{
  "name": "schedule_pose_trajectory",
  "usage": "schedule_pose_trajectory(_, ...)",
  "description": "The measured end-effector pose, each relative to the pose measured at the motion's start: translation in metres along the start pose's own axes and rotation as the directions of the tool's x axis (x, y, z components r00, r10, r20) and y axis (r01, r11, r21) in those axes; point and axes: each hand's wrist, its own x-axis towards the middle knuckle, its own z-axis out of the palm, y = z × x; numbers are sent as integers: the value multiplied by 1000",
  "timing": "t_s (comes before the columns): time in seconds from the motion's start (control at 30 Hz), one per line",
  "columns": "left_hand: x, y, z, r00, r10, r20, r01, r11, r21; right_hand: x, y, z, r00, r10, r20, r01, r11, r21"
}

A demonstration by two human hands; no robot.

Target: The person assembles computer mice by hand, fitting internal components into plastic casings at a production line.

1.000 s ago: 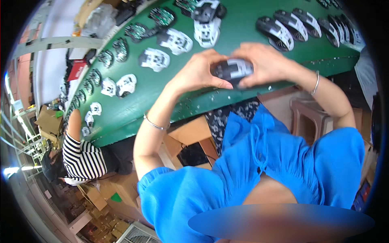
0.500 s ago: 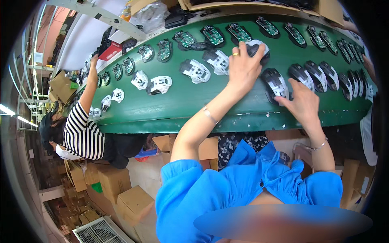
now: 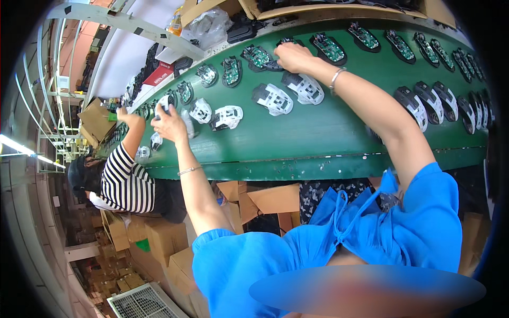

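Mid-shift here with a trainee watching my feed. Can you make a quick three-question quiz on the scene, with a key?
1. True or false: the right hand is at the row of black bases with green circuit boards.

2. Multiple choice: what lies on the green table just nearer the person than the right hand?
A) Cardboard boxes
B) Two white mouse shells
C) A plastic bag

3. Fill in the blank: to the left of the left hand, a co-worker wears a black-and-white ____ top.

Key: 1. True. 2. B. 3. Striped.
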Motion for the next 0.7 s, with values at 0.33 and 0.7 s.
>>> schedule_pose_trajectory(0.33, -86, 77, -76, 582, 424, 694, 807, -407, -428, -19, 20, -17, 955, -122, -270, 171, 972, 164)
schedule_pose_trajectory(0.7, -201, 147, -141, 242, 746, 620, 805, -512, 301, -174, 11, -50, 991, 97, -92, 28, 525, 851)
